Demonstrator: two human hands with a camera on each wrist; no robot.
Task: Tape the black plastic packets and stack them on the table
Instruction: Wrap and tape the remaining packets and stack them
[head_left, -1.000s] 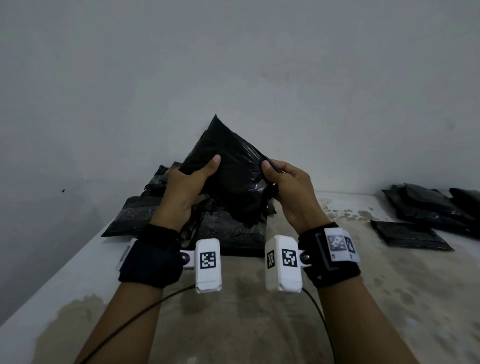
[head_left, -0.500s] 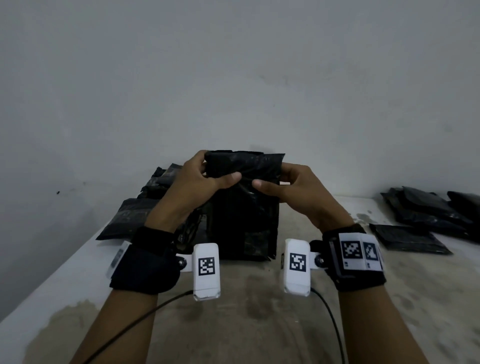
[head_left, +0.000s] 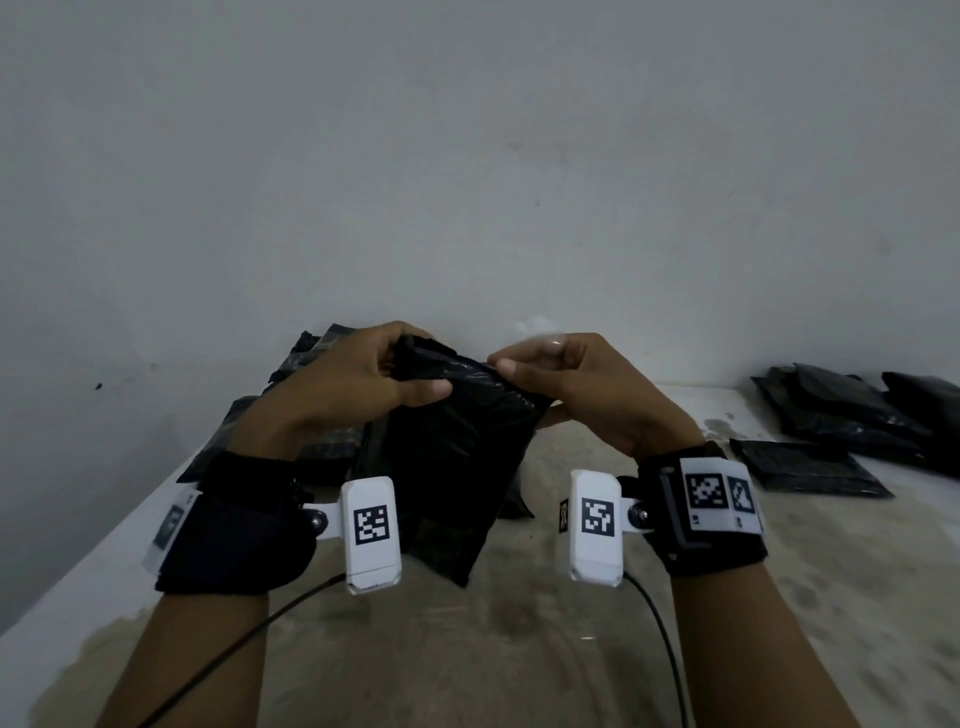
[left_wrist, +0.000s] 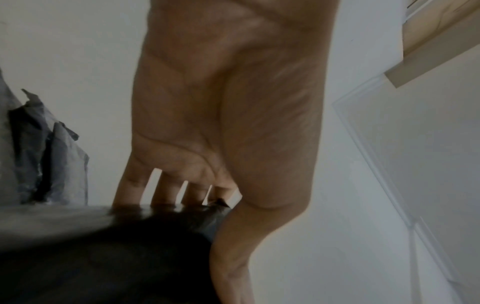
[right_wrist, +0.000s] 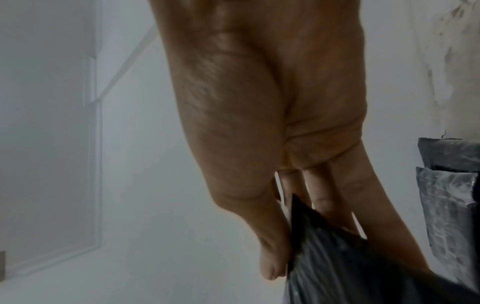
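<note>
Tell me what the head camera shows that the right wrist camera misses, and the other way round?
Only the head view shows the left hand, the table, the wrist bands, and the piles of black packets on the left and on the right. Only the right wrist view shows the palm side of the right hand, its thumb pinching the packet's top edge against the fingers. Both show that hand and the held black packet.
</note>
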